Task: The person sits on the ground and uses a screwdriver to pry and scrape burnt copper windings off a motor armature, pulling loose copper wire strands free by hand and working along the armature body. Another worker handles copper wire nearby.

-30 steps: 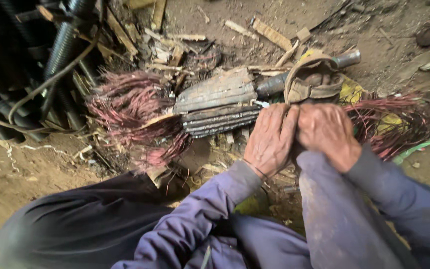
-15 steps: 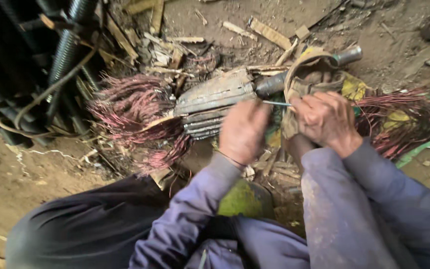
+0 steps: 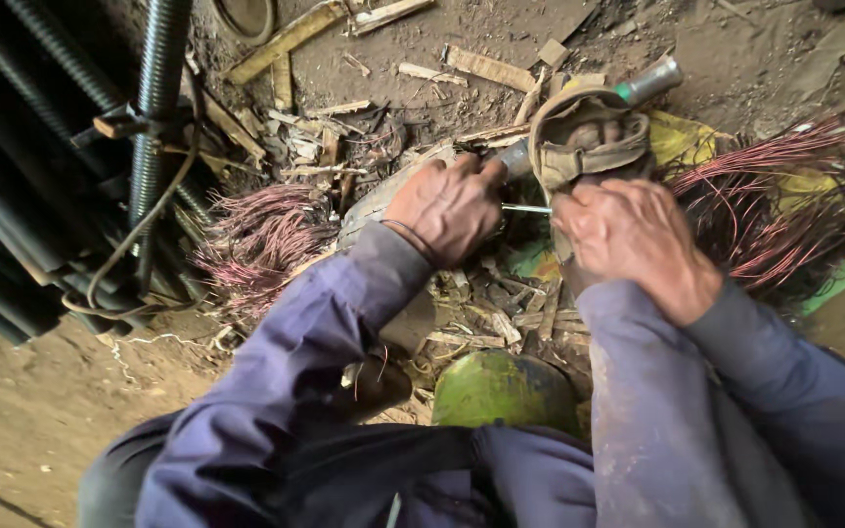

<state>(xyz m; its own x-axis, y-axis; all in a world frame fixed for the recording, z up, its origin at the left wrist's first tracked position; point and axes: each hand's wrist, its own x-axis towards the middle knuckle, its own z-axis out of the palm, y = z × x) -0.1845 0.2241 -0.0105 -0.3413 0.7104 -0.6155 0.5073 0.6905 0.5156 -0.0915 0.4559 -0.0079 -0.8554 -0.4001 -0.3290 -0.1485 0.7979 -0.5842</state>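
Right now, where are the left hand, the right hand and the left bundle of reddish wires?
left hand [image 3: 450, 207], head view, back of hand.
right hand [image 3: 638, 240], head view, knuckles.
reddish wire bundle [image 3: 261, 240], head view, middle strands.

There is one view only — a camera worn on the person's head, so no second view shares any of the scene. It looks steeply down and a little forward, past the person's purple sleeves and knees at the bottom edge. Taking the grey metal pipe as landmark: it lies near the top, right of centre, at the far side of the scene from the wearer. The left hand and right hand sit just below it, mid-frame — the camera is close, within arm's reach. The dark corrugated hoses fill the edge far left of the pipe; dirt ground shows down-left.
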